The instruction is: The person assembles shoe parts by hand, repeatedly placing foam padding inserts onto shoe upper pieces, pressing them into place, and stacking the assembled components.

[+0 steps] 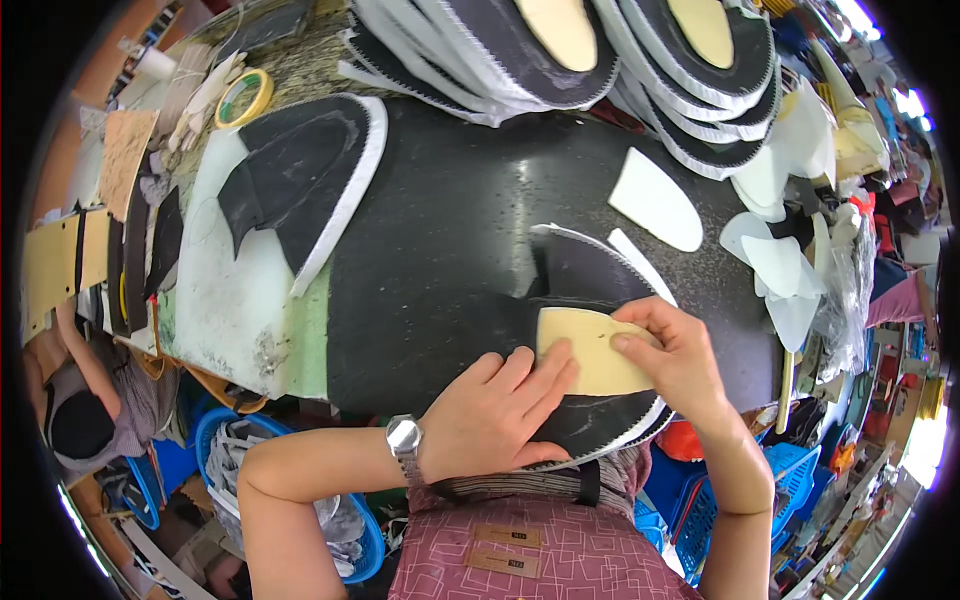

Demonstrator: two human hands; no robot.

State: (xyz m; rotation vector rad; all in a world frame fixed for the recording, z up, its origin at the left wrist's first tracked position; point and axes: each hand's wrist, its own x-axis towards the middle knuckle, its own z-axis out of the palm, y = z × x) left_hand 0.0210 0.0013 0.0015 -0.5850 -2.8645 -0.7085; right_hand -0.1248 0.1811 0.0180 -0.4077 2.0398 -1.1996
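Two small tan rectangular labels point(508, 549) are sitting on the maroon patterned garment at bottom centre; clear plastic bags point(843, 290) are hanging at right.
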